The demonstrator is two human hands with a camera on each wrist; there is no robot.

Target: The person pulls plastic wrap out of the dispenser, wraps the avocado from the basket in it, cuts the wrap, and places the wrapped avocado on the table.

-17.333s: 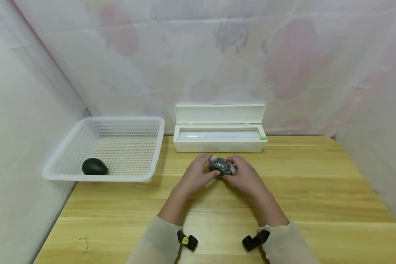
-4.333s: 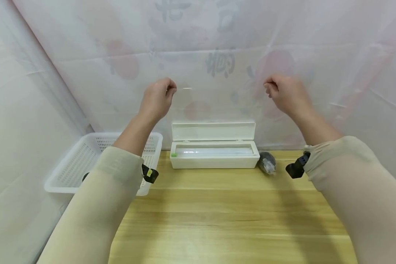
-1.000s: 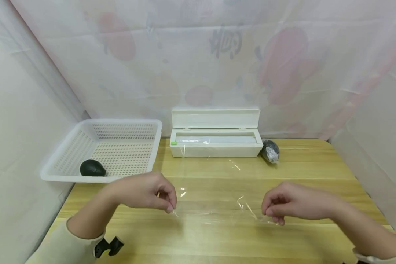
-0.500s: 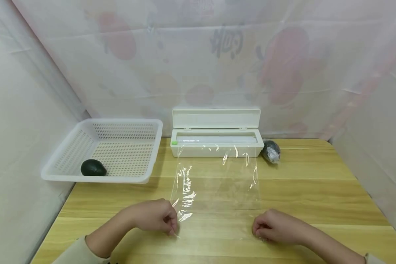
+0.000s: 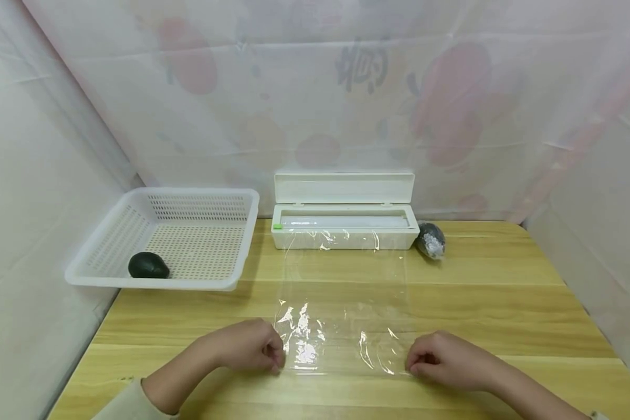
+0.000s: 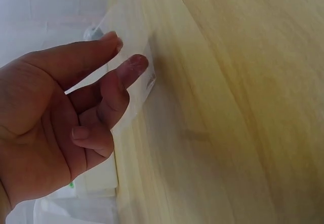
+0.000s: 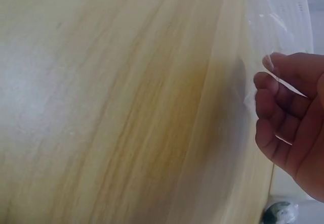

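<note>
Now both hands low at the near edge of the surface (image 5: pixel 504 280). My left hand (image 5: pixel 247 345) pinches the near left corner of the cling film sheet (image 5: pixel 343 303), my right hand (image 5: pixel 443 359) pinches the near right corner. Film runs flat from the dispenser box (image 5: pixel 345 230) at the far edge toward me, wrinkled by my fingers. Risk as I judge it: uneven pull, and the film folds and clings to itself. Wrapped avocado (image 5: pixel 430 240) sits beside the box; bare avocado (image 5: pixel 148 266) waits in the basket (image 5: pixel 105 280).

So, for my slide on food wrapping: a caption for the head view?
Both hands, left hand and right hand, pinch cling film stretched from the dispenser over the table.
</note>
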